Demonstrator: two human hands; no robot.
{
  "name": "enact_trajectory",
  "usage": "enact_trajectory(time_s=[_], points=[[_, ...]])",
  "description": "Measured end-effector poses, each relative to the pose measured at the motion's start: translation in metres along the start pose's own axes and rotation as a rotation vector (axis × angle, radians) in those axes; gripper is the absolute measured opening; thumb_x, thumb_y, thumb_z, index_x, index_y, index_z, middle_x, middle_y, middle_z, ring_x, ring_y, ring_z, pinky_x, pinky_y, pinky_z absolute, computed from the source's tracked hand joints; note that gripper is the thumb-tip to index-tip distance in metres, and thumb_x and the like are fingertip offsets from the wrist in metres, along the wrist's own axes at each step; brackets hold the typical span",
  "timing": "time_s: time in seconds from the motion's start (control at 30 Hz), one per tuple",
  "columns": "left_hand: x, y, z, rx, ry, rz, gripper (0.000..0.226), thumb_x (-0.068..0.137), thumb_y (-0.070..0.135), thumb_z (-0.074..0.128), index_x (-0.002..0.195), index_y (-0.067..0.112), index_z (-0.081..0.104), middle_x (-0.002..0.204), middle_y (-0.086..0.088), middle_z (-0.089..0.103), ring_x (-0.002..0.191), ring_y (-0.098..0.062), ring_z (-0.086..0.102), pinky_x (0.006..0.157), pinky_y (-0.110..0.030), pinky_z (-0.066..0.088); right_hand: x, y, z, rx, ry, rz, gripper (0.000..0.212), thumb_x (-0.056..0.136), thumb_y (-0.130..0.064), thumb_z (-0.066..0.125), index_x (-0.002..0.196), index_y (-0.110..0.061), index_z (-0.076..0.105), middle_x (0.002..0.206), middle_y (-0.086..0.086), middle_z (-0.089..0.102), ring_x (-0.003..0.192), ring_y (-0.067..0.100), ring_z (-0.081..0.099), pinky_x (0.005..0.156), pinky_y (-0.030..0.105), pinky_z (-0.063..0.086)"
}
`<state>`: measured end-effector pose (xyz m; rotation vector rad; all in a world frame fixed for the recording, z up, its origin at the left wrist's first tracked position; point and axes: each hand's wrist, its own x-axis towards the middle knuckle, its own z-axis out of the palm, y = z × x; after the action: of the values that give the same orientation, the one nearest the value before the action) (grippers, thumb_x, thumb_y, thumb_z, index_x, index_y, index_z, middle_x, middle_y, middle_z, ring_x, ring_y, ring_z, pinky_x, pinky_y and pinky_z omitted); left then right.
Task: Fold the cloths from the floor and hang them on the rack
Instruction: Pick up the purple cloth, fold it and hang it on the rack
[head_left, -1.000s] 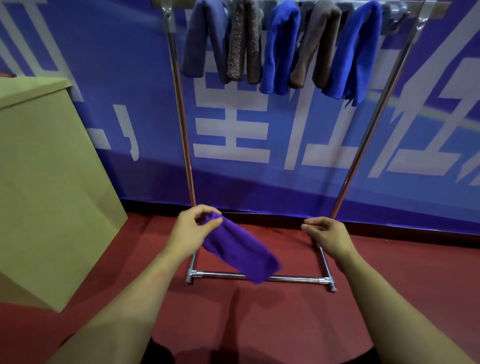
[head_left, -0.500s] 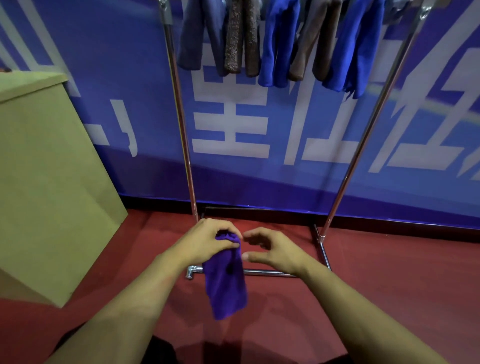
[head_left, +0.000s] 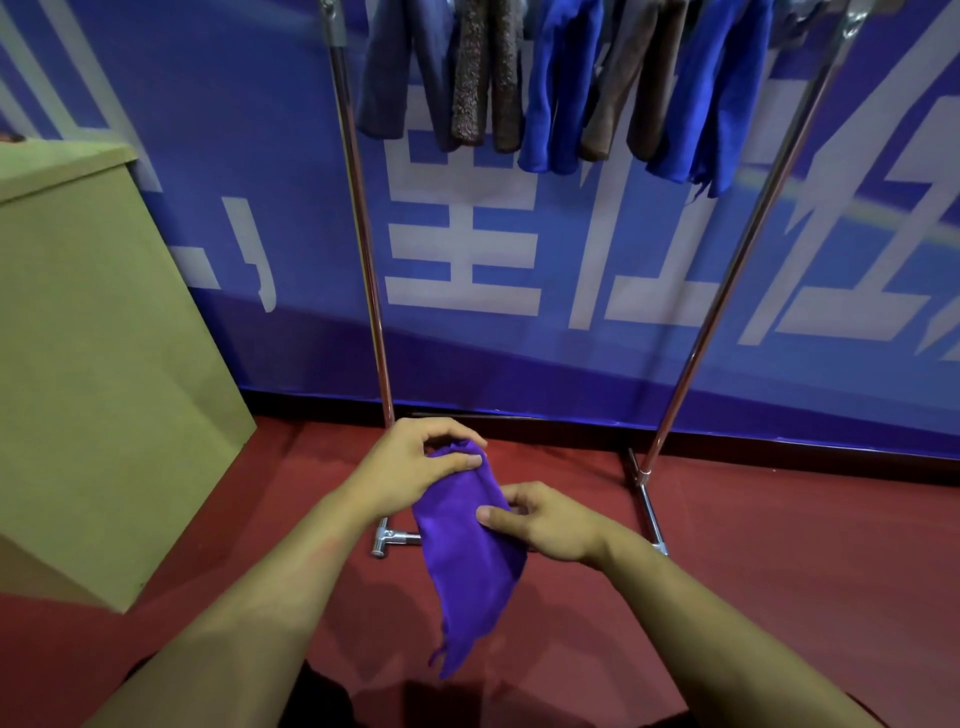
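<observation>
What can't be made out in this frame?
- Rack's top rail: cut off by the head view's top edge; only the hanging cloths show.
- Purple cloth: fold state unclear; left hand and right hand cover parts.
- Rack base: crossbar hidden behind that cloth.

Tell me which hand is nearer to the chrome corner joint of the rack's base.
Left. The left hand is just above the corner joint; the right hand is farther right, beyond the purple cloth.

The red floor (head_left: 779, 545) carries the metal rack (head_left: 363, 260), whose chrome base tubes rest directly on it at 12 o'clock. A tan cabinet (head_left: 104, 364) stands on the floor at 9 o'clock, against the wall.
</observation>
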<state>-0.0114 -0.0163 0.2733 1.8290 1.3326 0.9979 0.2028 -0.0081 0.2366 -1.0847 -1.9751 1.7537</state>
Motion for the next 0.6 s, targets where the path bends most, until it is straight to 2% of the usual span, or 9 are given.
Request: enact_trajectory(time_s=[0.1,0.17,0.23,0.33,0.4,0.47,0.53,0.6], points=[[0.0,-0.003,-0.004,-0.06,0.049,-0.035,0.016,0.084,0.013,0.079,0.097,0.022,0.079,0.096,0.011,0.077,0.095,-0.004,0.071,0.089,-0.017,0.051,-0.001,0.001,0.0,0.032,-0.05,0.04,0.016,0.097,-0.02,0.067,0.109,-0.011,0.074,0.107,0.006,0.076,0.096,0.014,0.07,0.086,0.027,0.056],[0.0,-0.005,-0.005,-0.102,0.093,-0.068,0.017,0.084,0.011,0.079,0.098,0.021,0.079,0.096,0.009,0.078,0.094,-0.005,0.071,0.087,-0.018,0.052,-0.003,0.001,0.0,0.046,-0.071,0.053,0.014,0.094,-0.018,0.071,0.106,-0.012,0.075,0.107,0.008,0.076,0.095,0.014,0.071,0.087,0.029,0.057],[0.0,-0.009,-0.005,-0.111,0.132,-0.085,0.017,0.084,0.011,0.079,0.099,0.02,0.078,0.095,0.008,0.078,0.092,-0.004,0.071,0.085,-0.018,0.051,-0.003,0.0,0.0,0.083,-0.05,0.041,0.018,0.093,-0.017,0.072,0.107,-0.005,0.075,0.105,0.012,0.076,0.093,0.017,0.071,0.083,0.029,0.057],[0.005,-0.021,-0.004,-0.099,0.202,-0.124,0.025,0.087,0.018,0.077,0.112,0.022,0.072,0.108,0.008,0.075,0.099,-0.007,0.07,0.093,-0.027,0.054,-0.003,-0.003,-0.002,0.185,0.001,-0.011,0.025,0.094,-0.016,0.07,0.11,0.003,0.072,0.111,0.02,0.074,0.095,0.023,0.069,0.085,0.033,0.057],[0.006,-0.024,0.001,-0.146,0.242,-0.232,0.042,0.089,0.028,0.074,0.129,0.023,0.061,0.125,0.005,0.066,0.104,-0.008,0.067,0.097,-0.031,0.054,-0.001,-0.004,-0.002,0.25,0.059,-0.038,0.025,0.095,-0.015,0.069,0.111,0.004,0.072,0.112,0.02,0.074,0.096,0.023,0.069,0.088,0.035,0.057],[0.007,-0.024,0.01,-0.26,0.236,-0.428,0.054,0.091,0.046,0.067,0.136,0.021,0.053,0.129,0.001,0.06,0.108,-0.013,0.064,0.099,-0.035,0.053,0.001,-0.006,-0.003,0.302,0.148,-0.061,0.024,0.096,-0.017,0.067,0.111,0.002,0.073,0.11,0.018,0.075,0.095,0.021,0.07,0.086,0.034,0.056],[0.005,-0.022,0.018,-0.405,0.141,-0.624,0.06,0.09,0.063,0.056,0.129,0.018,0.059,0.122,-0.003,0.066,0.105,-0.019,0.066,0.098,-0.038,0.051,0.002,-0.01,-0.004,0.376,0.23,-0.066,0.025,0.097,-0.018,0.065,0.113,0.0,0.072,0.109,0.017,0.076,0.094,0.021,0.071,0.084,0.034,0.058],[0.002,-0.024,0.022,-0.415,0.075,-0.663,0.068,0.087,0.073,0.051,0.113,0.013,0.07,0.105,-0.002,0.075,0.094,-0.017,0.069,0.094,-0.039,0.052,0.003,-0.013,-0.006,0.455,0.299,-0.062,0.025,0.098,-0.016,0.063,0.116,-0.001,0.071,0.106,0.013,0.076,0.088,0.018,0.071,0.077,0.029,0.058]])
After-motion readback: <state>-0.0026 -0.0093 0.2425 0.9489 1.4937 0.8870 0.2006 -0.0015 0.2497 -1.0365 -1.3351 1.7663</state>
